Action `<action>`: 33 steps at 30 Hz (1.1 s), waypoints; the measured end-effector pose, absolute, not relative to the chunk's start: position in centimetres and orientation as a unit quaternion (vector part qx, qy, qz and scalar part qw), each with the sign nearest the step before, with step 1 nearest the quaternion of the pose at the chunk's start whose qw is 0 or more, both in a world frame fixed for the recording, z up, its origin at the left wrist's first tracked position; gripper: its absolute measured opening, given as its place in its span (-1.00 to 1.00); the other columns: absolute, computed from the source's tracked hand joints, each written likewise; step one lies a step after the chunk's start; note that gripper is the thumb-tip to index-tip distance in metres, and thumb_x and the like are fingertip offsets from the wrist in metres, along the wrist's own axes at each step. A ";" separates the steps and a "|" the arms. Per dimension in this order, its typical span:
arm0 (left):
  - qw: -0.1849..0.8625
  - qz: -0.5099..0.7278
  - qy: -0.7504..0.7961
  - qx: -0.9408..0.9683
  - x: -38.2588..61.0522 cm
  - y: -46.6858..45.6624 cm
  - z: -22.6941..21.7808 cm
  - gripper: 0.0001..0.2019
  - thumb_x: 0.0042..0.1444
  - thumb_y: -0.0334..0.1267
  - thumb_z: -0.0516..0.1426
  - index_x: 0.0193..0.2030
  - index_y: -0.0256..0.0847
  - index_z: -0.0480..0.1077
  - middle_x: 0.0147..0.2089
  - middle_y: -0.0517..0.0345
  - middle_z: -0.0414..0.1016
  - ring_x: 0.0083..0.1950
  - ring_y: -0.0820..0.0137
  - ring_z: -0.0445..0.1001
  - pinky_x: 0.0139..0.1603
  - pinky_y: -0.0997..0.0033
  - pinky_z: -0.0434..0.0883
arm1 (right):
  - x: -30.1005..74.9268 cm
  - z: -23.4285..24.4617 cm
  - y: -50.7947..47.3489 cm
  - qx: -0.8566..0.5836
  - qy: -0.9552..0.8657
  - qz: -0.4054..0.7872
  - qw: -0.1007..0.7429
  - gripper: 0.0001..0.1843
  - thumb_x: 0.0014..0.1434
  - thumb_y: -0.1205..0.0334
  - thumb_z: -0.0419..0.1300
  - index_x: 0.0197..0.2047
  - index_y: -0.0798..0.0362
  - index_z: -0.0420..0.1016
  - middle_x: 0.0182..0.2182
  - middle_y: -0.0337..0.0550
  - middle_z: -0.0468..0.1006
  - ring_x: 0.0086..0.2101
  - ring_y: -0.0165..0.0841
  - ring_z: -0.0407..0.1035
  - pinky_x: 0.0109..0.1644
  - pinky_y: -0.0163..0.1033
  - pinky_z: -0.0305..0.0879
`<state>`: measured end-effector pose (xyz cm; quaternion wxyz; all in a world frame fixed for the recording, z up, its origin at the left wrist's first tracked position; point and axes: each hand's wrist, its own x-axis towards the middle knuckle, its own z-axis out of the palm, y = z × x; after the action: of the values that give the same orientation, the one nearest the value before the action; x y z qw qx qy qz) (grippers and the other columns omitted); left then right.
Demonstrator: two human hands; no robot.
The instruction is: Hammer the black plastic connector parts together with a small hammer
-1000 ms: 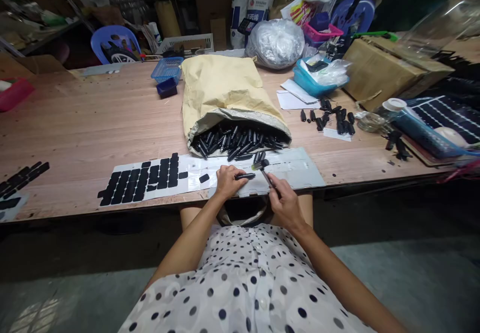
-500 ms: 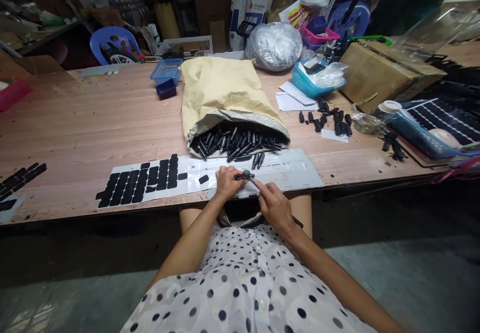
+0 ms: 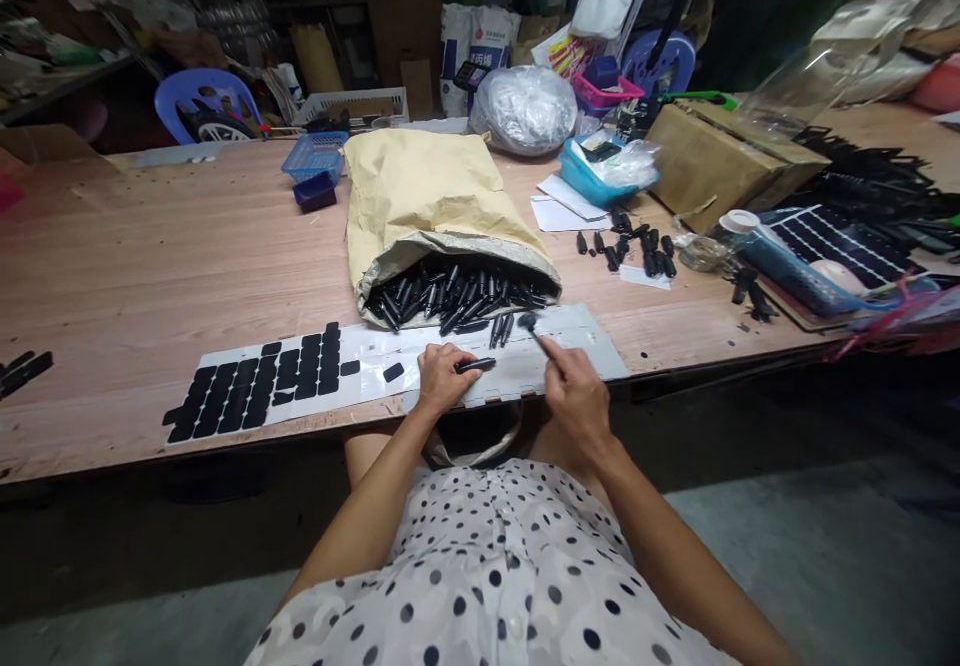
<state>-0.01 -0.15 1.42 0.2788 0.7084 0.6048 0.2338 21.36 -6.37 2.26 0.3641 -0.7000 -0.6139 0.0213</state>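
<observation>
My left hand [image 3: 442, 376] rests on the grey board [image 3: 592, 351] at the table's front edge, its fingers closed on a black pen-shaped tube [image 3: 480, 364] that lies nearly level and points right. My right hand [image 3: 579, 398] grips the handle of a small hammer [image 3: 528, 323], its dark rounded head raised up and to the right of the tube, apart from it. Behind the hands, a yellow paper sack [image 3: 435, 181] lies with its mouth towards me, full of similar black tubes [image 3: 457, 291]. Several loose tubes [image 3: 501, 330] lie just outside the mouth.
Left of my hands lies a white sheet [image 3: 367, 346] with rows of black rounded stickers [image 3: 247, 386]. Further right are short black parts [image 3: 645, 249], a blue basket [image 3: 600, 181], a cardboard box [image 3: 720, 161] and a clear bag [image 3: 521, 111]. Blue baskets [image 3: 315, 158] stand behind left.
The hammer head has moved from over the tube up and to the right, with my right hand shifting right. My left hand still holds the tube. The whole view has shifted slightly.
</observation>
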 end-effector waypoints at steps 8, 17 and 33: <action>0.261 0.220 0.593 0.729 0.0 -0.1 1.6 -0.88 0.04 -0.19 0.36 -0.24 0.02 0.67 -0.16 0.13 0.62 0.06 0.11 0.37 0.17 0.04 0.31 | 30.7 0.1 0.2 -0.848 -0.442 -0.049 0.288 -0.55 0.19 0.37 0.08 0.04 0.00 0.69 -0.30 -0.02 0.41 -0.29 -0.22 0.24 -0.24 -0.16 0.12; 0.244 0.185 0.451 0.838 -2.3 -4.9 1.1 -0.82 -0.02 -0.23 0.41 -0.22 0.06 0.69 0.20 0.06 0.52 0.25 0.01 0.35 0.30 -0.08 0.26 | 29.9 -2.0 0.6 -0.848 -0.441 -0.123 0.267 -0.60 0.20 0.35 0.10 -0.01 -0.03 0.69 -0.23 0.05 0.43 -0.20 -0.15 0.22 -0.23 -0.13 0.03; 0.145 0.273 0.662 0.682 -1.5 4.3 2.4 -0.91 0.14 -0.32 0.23 -0.24 -0.07 0.57 -0.17 0.05 0.61 0.01 0.10 0.44 0.10 0.11 0.39 | 29.8 -1.9 0.5 -0.843 -0.452 -0.103 0.273 -0.60 0.18 0.30 0.12 0.03 0.04 0.65 -0.20 0.11 0.43 -0.19 -0.12 0.21 -0.21 -0.10 0.06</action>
<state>-1.51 4.30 2.36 0.1448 0.6825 0.6623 0.2732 29.76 0.54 -1.85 0.2734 -0.8429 -0.4518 -0.1034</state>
